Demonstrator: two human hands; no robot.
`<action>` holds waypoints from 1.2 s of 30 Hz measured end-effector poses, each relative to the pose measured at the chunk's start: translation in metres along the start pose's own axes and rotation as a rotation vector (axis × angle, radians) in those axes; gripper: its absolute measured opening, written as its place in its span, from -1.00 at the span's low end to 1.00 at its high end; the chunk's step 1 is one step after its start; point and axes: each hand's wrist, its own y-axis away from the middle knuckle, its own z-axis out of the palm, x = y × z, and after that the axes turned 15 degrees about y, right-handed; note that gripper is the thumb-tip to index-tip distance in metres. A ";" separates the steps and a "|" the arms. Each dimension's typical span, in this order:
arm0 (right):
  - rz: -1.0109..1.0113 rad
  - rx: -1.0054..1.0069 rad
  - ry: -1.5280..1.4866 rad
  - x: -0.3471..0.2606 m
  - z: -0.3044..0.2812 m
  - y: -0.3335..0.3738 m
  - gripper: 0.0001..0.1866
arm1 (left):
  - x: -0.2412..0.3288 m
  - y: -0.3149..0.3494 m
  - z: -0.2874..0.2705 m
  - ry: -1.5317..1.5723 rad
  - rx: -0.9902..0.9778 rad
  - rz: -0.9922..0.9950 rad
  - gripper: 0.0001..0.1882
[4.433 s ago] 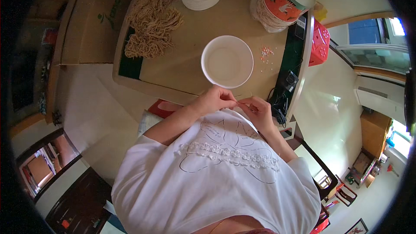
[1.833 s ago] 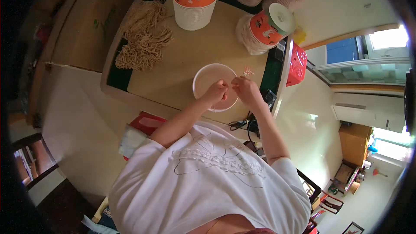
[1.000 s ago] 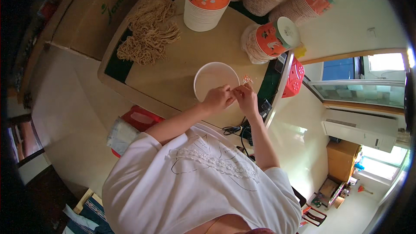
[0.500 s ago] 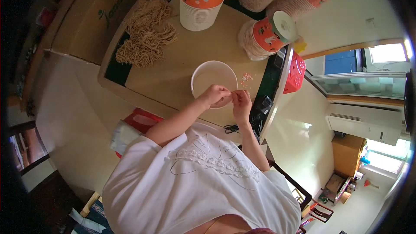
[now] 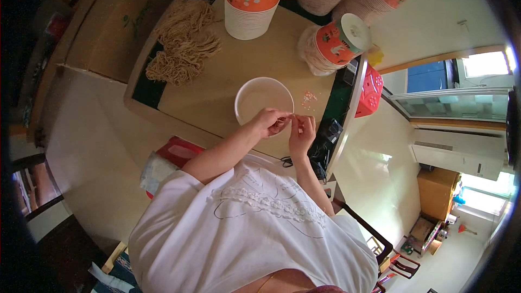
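Observation:
A white paper bowl (image 5: 259,97) stands on the brown table (image 5: 217,92) in front of me. My left hand (image 5: 268,122) is curled at the bowl's near rim, and my right hand (image 5: 302,130) sits just to its right. Both hands pinch a small thin item between their fingertips; it is too small to identify. A few small pinkish bits (image 5: 309,98) lie on the table right of the bowl.
A heap of dry tan noodles (image 5: 182,43) lies at the table's left. A stack of orange-and-white paper cups (image 5: 251,0) stands behind the bowl, and a wrapped sleeve of cups (image 5: 331,43) lies at the right. A red basket (image 5: 371,89) hangs past the table's right edge.
My hands rose from my chest to the bowl's near rim and stay joined there. Over the last half second they shifted only slightly, and the view tilted a little.

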 end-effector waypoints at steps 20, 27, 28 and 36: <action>0.262 -0.390 -0.227 0.013 -0.007 -0.013 -0.91 | 0.003 0.001 -0.017 -0.399 0.082 0.219 -0.89; 0.222 -0.374 -0.223 0.026 -0.001 -0.016 -0.93 | 0.005 0.005 -0.015 -0.562 0.093 0.295 -0.87; 0.222 -0.374 -0.223 0.028 0.000 -0.016 -0.93 | 0.006 0.005 -0.015 -0.562 0.092 0.295 -0.87; 0.208 -0.348 -0.311 0.021 0.001 -0.016 -0.94 | 0.012 0.009 -0.007 -0.634 0.079 0.288 -0.89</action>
